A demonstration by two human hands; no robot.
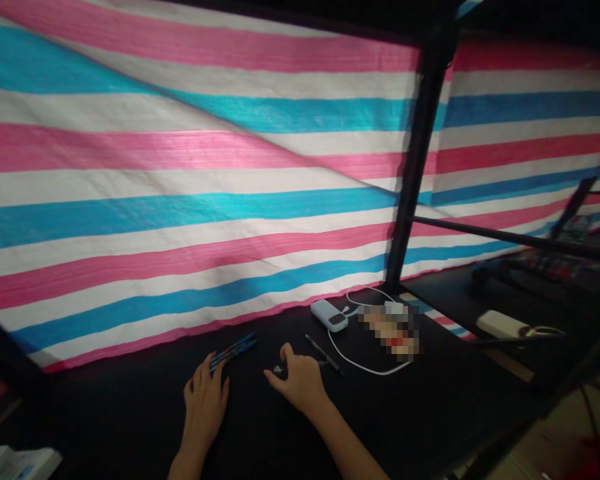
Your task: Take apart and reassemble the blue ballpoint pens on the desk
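Observation:
My left hand (pixel 205 397) lies flat on the black tabletop (pixel 390 413), fingers spread, its fingertips just short of several blue pens (pixel 235 350) bundled together. My right hand (pixel 300 381) rests palm down beside it, fingers curled over a small pale object (pixel 279 369) near the fingertips; whether it grips that object is unclear. A thin dark pen (pixel 324 353) lies just right of that hand.
A white power bank (pixel 330 315) with a white cable (pixel 365 367) lies farther back, next to a blurred-out item (pixel 393 330). A striped pink, blue and white tarp (pixel 180 200) backs the table. A black post (pixel 415 153) divides it from the right-hand bench with a white box (pixel 503 325).

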